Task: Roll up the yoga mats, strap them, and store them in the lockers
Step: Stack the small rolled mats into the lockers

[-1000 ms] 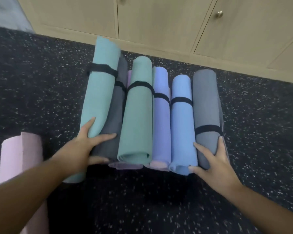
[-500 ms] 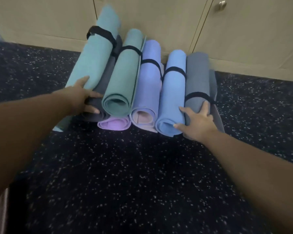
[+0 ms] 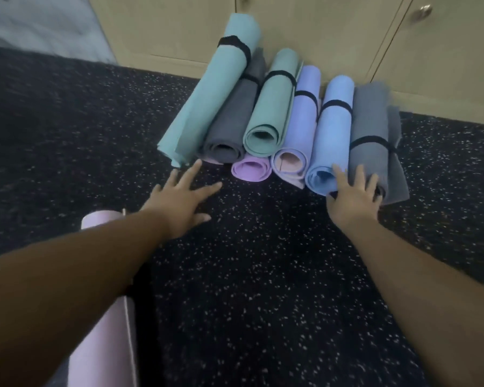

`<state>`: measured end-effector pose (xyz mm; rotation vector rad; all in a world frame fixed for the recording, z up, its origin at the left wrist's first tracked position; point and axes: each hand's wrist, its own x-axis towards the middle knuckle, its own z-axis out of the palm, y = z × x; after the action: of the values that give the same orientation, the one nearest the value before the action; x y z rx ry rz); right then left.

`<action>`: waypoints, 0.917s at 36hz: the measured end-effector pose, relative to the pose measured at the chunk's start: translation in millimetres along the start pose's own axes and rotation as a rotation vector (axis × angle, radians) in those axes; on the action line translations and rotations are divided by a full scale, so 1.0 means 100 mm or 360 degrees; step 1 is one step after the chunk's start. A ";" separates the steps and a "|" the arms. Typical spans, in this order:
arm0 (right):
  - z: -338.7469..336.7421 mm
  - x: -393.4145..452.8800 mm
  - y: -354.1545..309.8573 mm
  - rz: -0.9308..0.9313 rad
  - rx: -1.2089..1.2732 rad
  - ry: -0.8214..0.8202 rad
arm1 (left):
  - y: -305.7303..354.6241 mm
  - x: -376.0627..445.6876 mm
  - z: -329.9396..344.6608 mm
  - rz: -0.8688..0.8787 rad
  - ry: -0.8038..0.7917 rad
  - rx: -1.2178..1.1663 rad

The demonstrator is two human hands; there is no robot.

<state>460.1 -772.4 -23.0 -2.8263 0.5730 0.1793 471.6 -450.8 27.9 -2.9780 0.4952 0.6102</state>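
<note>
Since half a second ago our left hand (image 3: 183,195) has let go, fingers spread, while our right hand (image 3: 354,191) presses flat-fingered on the strapped mats (image 3: 274,113) stacked at twelve o'clock against the shut lockers (image 3: 319,32), so storing remains.

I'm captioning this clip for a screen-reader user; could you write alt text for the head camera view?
A pile of rolled, black-strapped yoga mats lies on a dark speckled floor against closed wooden lockers. The right hand rests on the near ends of the blue and grey rolls; the left hand hovers open just short of the pile. A pink rolled mat lies apart, lower left.
</note>
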 end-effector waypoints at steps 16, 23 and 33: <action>0.40 -1.59 -0.89 -0.1044 -0.0145 -0.0537 | -0.28 -1.71 1.22 -0.0815 0.0093 -0.0760; 0.25 -1.80 -1.46 -0.1290 0.0129 -0.0507 | -0.19 -1.63 0.84 -0.0413 0.0478 -0.0768; -0.62 -1.40 -2.01 -0.1109 0.0871 -0.0558 | -0.01 -1.13 -0.30 -0.0214 0.0959 -0.1042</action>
<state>416.6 -558.8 104.9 -2.2165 -0.3895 0.3118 384.6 -419.3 99.7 -3.7681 0.1122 -0.2154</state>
